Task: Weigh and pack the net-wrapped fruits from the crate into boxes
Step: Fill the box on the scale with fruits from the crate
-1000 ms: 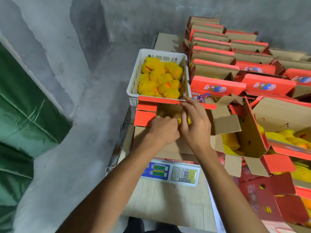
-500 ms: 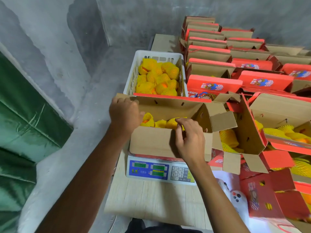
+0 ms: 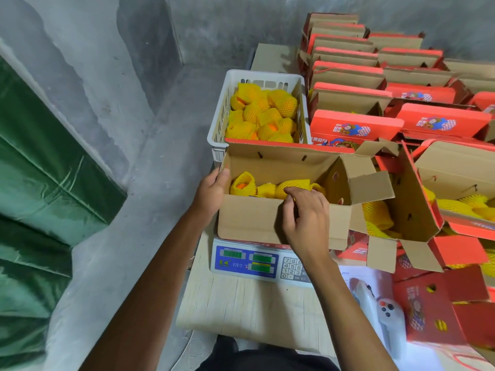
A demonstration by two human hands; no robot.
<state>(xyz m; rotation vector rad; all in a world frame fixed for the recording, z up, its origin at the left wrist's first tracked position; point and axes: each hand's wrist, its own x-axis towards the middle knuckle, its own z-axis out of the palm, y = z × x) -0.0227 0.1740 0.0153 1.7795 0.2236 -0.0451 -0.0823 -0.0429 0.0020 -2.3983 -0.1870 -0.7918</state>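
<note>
Meanwhile, the left hand (image 3: 211, 190) reached forward along a straight forearm and gripped the left end wall of the open cardboard box (image 3: 249, 223), thumb hooked over the top edge and fingers wrapped around the outer corner. The right hand (image 3: 306, 219) came in from the near side, wrist bent down, its fingers curled over the box's near rim and pinching that edge, fingertips just touching the yellow netting inside. Just beyond those fingertips lay the net-wrapped fruits (image 3: 267, 186), a single row along the box floor, one showing orange through its mesh below the left thumb. The box sat on the digital scale (image 3: 247, 262), whose blue panel stuck out toward the wrists. Past the far flap, ahead of both hands, stood the white crate (image 3: 218, 116), more netted fruits (image 3: 261, 113) heaped in it, its near wall touching the box's raised lid. To the right of the right hand's knuckles an end flap (image 3: 371, 187) jutted outward, close against a packed open box (image 3: 417, 210), so that side was crowded; stacked red boxes (image 3: 356, 124) filled the ground beyond. Left of the left hand, bare grey floor (image 3: 150, 162) gave free room, and the wooden board (image 3: 241, 309) lay open under the forearms.
</note>
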